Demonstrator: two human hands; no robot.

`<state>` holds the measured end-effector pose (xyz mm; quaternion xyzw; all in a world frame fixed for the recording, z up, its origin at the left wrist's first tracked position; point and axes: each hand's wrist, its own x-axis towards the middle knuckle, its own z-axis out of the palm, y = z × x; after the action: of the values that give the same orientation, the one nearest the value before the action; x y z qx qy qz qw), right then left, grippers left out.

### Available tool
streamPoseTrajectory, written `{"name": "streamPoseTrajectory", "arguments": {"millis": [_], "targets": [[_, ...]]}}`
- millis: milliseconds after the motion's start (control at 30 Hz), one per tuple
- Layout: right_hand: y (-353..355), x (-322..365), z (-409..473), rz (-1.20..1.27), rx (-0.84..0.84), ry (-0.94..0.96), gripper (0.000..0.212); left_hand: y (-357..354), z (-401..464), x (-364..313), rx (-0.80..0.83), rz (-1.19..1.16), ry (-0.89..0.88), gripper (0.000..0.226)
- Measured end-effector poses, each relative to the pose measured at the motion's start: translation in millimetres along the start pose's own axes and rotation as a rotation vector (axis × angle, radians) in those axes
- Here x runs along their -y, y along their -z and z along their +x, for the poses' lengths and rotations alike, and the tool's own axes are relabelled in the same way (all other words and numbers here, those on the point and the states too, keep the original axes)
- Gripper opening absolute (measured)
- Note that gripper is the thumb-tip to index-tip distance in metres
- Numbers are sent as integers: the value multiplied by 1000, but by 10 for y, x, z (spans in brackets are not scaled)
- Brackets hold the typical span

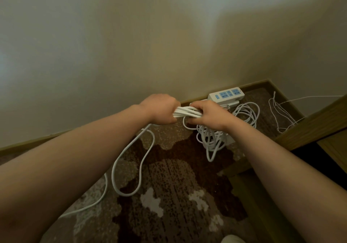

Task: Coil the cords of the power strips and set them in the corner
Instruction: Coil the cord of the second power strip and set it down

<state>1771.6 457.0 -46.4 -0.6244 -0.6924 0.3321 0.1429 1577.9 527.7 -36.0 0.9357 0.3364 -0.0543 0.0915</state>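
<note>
Both hands grip one bundle of coiled white cord (185, 112) held above the carpet. My left hand (159, 109) closes on its left end, my right hand (208, 115) on its right end. A loose length of the same cord (131, 167) trails from the left hand down across the floor in a long loop toward the lower left. A white power strip (226, 96) with blue sockets lies against the wall in the corner, with its own coiled cord (246, 115) on the floor beside it. More white loops (212, 141) hang or lie under my right hand.
A patterned brown and beige carpet (169, 186) covers the floor. A thin white wire (281, 115) lies at the right near a wooden furniture edge (319, 118). Plain walls meet at the corner behind the strip. A pale shoe tip (232, 239) shows at the bottom edge.
</note>
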Motion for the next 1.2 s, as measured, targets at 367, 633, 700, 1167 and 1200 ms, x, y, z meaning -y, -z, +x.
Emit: {"name": "streamPoseTrajectory", "arguments": {"millis": [367,633,700,1167,1200], "targets": [[-107,158,13,256,50,-42,20,-13,5,45,-143,118,-39,22],[-107,153,-9,22,-133,61,33,26,-8,84,-138,-2,12,28],[-86,120,-4,34,-102,58,33,1,4,71,-158,-1,12,27],[68,-135,-19,362,-443,-197,31,-256,-395,418,-32,-798,361,19],[91,-158,-10,370,-484,-238,34,-272,-457,466,-46,-813,367,19]]}}
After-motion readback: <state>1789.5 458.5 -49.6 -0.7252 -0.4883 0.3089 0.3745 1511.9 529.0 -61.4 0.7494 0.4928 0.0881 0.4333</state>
